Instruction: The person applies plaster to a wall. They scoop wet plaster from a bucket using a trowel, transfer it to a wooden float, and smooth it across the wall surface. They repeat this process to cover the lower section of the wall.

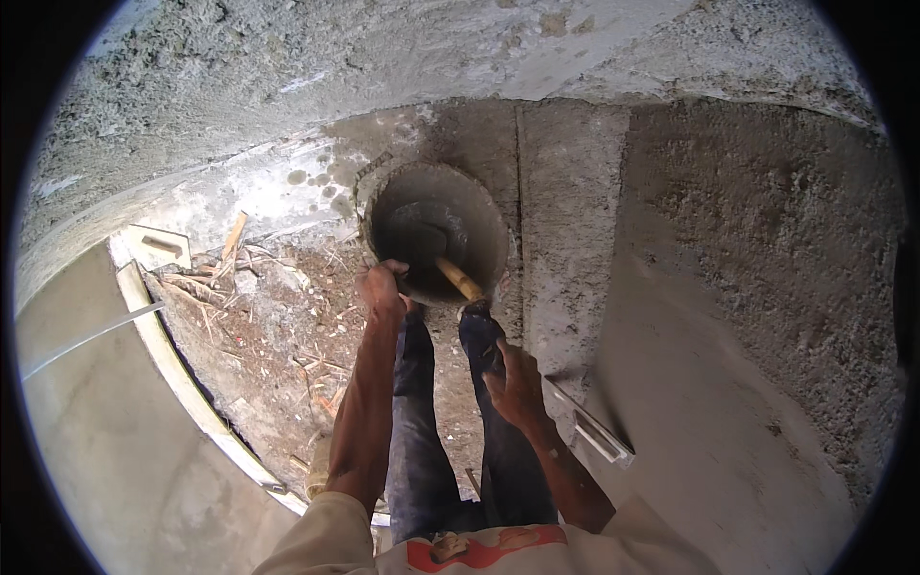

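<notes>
A round grey bucket (pixel 491 206), smeared with mortar, stands in front of my legs with some wet grey mix inside. My left hand (pixel 381 287) is closed on its near left rim. A wooden handle (pixel 458 278) sticks out of the bucket over the near right rim; the tool's other end is hidden in the bucket. Lower and to the right, my right hand (pixel 516 385) is at my dark trouser leg (pixel 484 345), fingers bent against the cloth near the knee. It is apart from the wooden handle.
Rough plastered wall (pixel 383 57) curves across the far side. A float (pixel 161 245) lies at the far left, another float (pixel 599 436) at the right by a smooth grey surface (pixel 690 431). Dry debris (pixel 278 335) covers the ground, bordered by a pale curved board (pixel 182 369).
</notes>
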A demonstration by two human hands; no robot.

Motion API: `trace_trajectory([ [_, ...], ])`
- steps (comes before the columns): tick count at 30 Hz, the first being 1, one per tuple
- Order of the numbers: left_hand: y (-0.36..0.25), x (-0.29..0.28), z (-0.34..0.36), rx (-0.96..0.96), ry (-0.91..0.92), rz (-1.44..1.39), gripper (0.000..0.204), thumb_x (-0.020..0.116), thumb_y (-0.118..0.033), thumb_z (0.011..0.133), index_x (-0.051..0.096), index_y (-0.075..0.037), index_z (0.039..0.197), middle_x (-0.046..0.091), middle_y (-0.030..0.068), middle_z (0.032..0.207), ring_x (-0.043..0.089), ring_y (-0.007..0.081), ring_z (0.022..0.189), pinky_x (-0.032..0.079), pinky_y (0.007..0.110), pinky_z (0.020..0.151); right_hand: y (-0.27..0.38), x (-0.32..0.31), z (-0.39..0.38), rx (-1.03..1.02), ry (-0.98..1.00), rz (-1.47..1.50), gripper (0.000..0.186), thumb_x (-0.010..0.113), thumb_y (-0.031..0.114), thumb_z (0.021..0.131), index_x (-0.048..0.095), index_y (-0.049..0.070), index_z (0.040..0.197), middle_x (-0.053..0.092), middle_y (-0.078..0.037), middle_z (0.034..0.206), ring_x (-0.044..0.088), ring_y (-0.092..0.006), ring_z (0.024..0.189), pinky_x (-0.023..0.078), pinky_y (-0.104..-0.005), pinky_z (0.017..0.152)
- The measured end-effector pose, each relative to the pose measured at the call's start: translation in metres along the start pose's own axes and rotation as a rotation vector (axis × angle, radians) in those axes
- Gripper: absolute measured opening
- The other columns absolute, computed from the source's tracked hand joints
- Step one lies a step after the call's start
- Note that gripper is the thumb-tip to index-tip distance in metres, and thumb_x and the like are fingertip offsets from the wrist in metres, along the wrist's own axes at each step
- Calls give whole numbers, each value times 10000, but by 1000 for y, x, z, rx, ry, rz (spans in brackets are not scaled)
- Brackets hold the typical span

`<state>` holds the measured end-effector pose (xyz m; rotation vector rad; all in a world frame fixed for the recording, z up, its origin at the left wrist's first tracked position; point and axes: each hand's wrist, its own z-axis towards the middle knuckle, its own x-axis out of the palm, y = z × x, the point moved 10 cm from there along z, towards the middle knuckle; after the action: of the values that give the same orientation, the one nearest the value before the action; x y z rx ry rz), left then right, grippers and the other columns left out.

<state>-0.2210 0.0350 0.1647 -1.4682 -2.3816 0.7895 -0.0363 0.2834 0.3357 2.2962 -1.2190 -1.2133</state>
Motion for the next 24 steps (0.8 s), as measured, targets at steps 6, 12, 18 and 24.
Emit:
trace_trajectory([
  [6, -28, 99, 65, 220, 110, 49, 185, 642, 153, 705, 630, -8, 796, 684, 110, 694, 660, 215, 619, 558, 337, 634, -87, 64, -95, 137, 19, 103, 865, 838, 270, 882, 403, 68, 1602, 494, -265, 1493, 519, -476, 1332, 453, -559, 1114],
  [12, -45, 45, 206, 199, 154, 307, 171, 778, -23, 791, 736, -23, 957, 728, 56, 904, 667, 186, 797, 546, 331, 767, -95, 88, -85, 273, -29, 88, 740, 810, 302, 912, 497, 73, 1542, 522, -250, 1471, 530, -459, 1327, 463, -531, 1109],
  [18, -67, -6, 195, 143, 260, 764, 491, 718, -233, 967, 624, 4, 1387, 691, 91, 1170, 644, 219, 1113, 515, 380, 997, -116, 104, -91, 515, -34, 220, 700, 743, 395, 959, 515, 58, 1529, 529, -236, 1484, 533, -438, 1342, 420, -513, 1145],
  [24, 10, -175, 75, -30, 538, 1461, 631, 752, -307, 984, 538, 43, 1464, 632, 240, 1394, 622, 339, 1284, 482, 428, 1089, -115, 163, -118, 404, -240, 182, 570, 662, 384, 1041, 539, 99, 1520, 549, -217, 1458, 547, -429, 1324, 423, -495, 1152],
])
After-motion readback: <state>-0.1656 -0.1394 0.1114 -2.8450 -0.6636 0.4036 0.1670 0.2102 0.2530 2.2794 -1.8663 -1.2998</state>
